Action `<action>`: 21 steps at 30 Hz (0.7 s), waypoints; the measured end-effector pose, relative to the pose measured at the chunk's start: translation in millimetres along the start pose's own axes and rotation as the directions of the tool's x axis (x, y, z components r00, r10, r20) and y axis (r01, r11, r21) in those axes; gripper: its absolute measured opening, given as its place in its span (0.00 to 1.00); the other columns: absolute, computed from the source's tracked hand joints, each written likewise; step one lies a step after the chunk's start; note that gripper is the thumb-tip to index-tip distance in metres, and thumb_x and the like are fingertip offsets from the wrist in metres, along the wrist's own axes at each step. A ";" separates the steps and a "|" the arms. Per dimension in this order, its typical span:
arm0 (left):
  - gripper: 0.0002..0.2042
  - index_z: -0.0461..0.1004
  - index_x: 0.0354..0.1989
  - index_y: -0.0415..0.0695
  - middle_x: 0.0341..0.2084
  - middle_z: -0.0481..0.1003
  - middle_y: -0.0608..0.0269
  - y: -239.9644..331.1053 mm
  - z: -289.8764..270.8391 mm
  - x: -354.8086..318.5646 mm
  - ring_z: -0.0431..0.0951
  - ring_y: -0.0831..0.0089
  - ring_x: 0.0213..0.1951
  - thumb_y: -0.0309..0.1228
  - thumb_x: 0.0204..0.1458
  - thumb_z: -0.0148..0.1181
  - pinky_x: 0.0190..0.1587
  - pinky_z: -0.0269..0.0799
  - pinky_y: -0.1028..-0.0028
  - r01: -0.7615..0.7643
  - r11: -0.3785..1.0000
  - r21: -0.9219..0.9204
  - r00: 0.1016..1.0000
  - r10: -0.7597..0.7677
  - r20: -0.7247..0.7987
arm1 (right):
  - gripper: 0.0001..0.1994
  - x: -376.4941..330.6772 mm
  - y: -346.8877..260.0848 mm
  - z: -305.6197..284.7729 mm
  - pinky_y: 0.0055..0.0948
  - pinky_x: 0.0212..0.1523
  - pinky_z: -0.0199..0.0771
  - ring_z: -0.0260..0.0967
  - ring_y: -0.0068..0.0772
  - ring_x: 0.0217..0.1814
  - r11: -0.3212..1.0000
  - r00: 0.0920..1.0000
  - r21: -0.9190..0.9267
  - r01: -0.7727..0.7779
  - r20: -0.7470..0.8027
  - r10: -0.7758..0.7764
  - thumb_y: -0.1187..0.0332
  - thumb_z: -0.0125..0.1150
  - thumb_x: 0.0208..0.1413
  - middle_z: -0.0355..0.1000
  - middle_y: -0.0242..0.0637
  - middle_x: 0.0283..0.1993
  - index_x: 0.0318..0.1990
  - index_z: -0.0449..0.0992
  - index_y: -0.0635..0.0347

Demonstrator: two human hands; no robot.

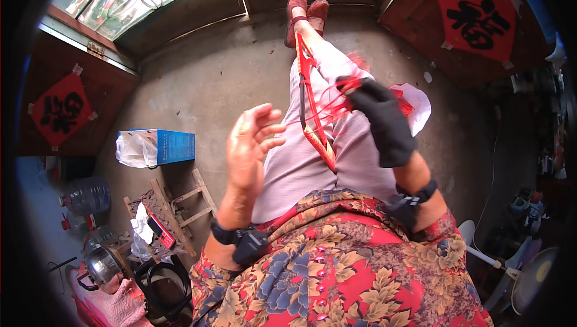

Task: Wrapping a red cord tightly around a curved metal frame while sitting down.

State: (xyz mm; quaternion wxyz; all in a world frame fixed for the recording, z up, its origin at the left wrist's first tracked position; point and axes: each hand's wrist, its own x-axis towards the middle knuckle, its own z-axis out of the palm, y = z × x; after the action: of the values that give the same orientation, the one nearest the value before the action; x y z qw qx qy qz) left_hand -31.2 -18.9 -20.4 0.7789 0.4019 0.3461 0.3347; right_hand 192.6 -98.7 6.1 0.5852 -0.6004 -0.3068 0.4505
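My left hand (250,145) is bare and raised over my left thigh, its fingers curled loosely apart with nothing between them. A black glove covers my right hand (382,118), which is smeared by motion above my right thigh. Thin red cords (332,106) run from its fingertips, and their loose ends spread out in a blur. Along my lap lies a long, narrow red and gold piece (320,143) with a dark strip on one side. Its far end reaches toward my shins; what kind of thing it is I cannot tell.
Beside my right leg is a white bag (416,106) with red material in it. On my left stand a blue box (175,148) with a plastic liner and a wooden stool (171,216) bearing a red phone (161,232). A metal kettle (104,268) and a fan (537,279) flank me.
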 end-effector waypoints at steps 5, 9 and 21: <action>0.32 0.65 0.53 0.34 0.50 0.69 0.39 13.1 3.7 -22.7 0.73 0.54 0.50 0.55 0.60 0.36 0.42 0.76 0.67 0.417 0.870 -0.263 0.756 -0.172 0.631 | 0.14 -46.2 -60.0 -0.6 0.29 0.48 0.68 0.71 0.28 0.44 0.819 0.978 0.574 0.017 0.162 -0.134 0.62 0.48 0.61 0.73 0.37 0.40 0.47 0.68 0.63; 0.29 0.69 0.48 0.37 0.61 0.57 0.37 10.7 37.3 -28.5 0.59 0.49 0.62 0.55 0.56 0.48 0.50 0.71 0.60 0.478 0.611 -0.632 0.823 -0.060 0.564 | 0.14 -89.3 -85.7 0.9 0.29 0.25 0.67 0.66 0.35 0.22 0.711 0.863 0.696 -0.096 0.414 -0.289 0.61 0.57 0.56 0.67 0.40 0.25 0.38 0.66 0.64; 0.11 0.68 0.44 0.40 0.16 0.58 0.72 -11.8 -23.8 -51.4 0.56 0.82 0.17 0.34 0.59 0.51 0.15 0.54 0.83 0.351 0.882 -0.315 0.936 -0.330 0.121 | 0.15 -31.2 38.5 45.6 0.42 0.31 0.71 0.73 0.51 0.31 0.610 0.948 -0.727 0.316 0.262 -0.180 0.54 0.61 0.50 0.73 0.47 0.26 0.36 0.73 0.56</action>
State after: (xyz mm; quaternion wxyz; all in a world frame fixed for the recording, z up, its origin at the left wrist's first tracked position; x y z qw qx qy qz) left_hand -75.2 -56.0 -27.1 0.8926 0.2088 0.3248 0.2329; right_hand 132.8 -112.1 -21.8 0.3086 -0.7026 -0.5939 0.2415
